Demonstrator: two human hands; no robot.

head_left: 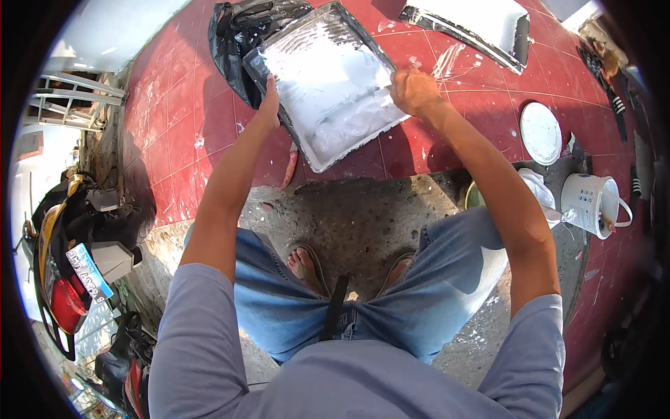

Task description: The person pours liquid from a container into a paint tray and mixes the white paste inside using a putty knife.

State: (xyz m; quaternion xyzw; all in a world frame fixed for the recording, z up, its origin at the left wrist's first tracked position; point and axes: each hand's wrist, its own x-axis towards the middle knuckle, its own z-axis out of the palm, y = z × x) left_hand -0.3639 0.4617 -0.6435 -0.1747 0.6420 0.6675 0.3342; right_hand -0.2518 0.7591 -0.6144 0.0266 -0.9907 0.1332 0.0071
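A black-rimmed paint tray with white paint in it lies tilted at an angle in front of me, over red tiles. My left hand grips its left side, thumb on the rim and the other fingers mostly hidden. On the right rim my right hand is closed, fingers curled around the edge. Thick wet paint pools at the tray's near end, while ridged smears cover the far end. A crumpled black plastic bag lies beside and partly behind the tray. Near its lower left edge is a thin reddish object.
Another paint-covered tray-like piece lies at the upper right. A round white lid and a white bucket with a handle are at right. A motorbike stands at left. The red tiled step ends before my feet.
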